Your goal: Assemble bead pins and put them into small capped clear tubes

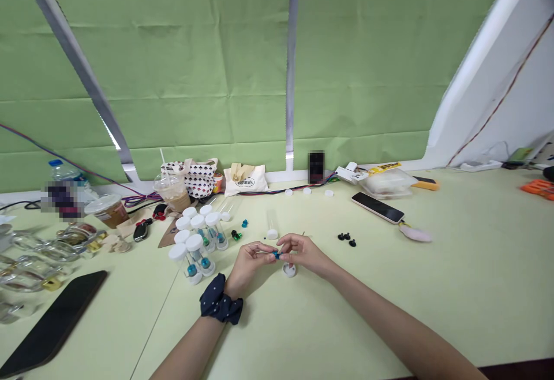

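Between the fingertips of both hands is a small blue part [276, 255], too small to name more exactly. My left hand [247, 265], with a dark dotted scrunchie [220, 301] at the wrist, pinches it from the left. From the right, my right hand [306, 254] closes thumb and fingers on it. Just below the right fingers a round white cap [289, 271] lies with its hollow side up. Behind the hands a clear tube [271, 219] stands on a white cap. Another blue piece [244, 223] and a green and black piece [236, 235] lie beyond my left hand.
Several capped clear tubes [194, 243] with blue-green parts inside stand left of my hands. Several small black pieces [347, 237] lie to the right. A phone [378, 207], drink cups [172, 192], a pouch [246, 181] and a dark flat slab [56, 322] are farther out.
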Available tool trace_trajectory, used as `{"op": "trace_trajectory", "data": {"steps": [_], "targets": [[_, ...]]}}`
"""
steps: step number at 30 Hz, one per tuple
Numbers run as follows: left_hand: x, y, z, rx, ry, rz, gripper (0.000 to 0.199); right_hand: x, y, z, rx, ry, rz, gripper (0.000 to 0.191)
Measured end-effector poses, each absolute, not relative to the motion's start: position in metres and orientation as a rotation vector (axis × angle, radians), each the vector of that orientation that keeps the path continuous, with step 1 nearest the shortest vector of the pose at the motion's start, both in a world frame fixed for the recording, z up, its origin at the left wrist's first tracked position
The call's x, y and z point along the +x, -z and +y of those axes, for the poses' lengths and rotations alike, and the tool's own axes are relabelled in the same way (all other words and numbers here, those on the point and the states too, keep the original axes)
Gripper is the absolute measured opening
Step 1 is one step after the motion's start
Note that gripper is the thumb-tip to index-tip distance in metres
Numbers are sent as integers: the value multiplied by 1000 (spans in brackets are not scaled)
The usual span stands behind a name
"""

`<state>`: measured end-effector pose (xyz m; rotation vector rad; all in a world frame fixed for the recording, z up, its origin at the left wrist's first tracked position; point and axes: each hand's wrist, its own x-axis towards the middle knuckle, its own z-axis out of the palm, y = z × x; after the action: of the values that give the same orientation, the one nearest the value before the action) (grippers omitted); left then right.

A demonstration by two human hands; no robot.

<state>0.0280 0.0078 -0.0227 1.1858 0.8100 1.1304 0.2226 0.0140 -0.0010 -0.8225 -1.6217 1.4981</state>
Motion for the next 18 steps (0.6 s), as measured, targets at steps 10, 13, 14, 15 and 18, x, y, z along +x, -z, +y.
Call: {"op": "trace_trajectory", "data": {"steps": [10,13,14,15,18], "targets": [[29,19,6,1190,-1123,804,21,223,1,14,-828,-1491,-1624,39],[30,18,5,1195,-1113,794,22,223,2,15,-839,-1479,-1608,37],[30,19,5,1195,-1111,791,22,223,3,15,-839,-1477,-1598,36],[30,19,5,1194,-1113,789,22,223,3,15,-837,-1480,-1594,36],[30,20,6,1188,-1126,793,21,223,4,15,-825,-1500,-1613,39]]}}
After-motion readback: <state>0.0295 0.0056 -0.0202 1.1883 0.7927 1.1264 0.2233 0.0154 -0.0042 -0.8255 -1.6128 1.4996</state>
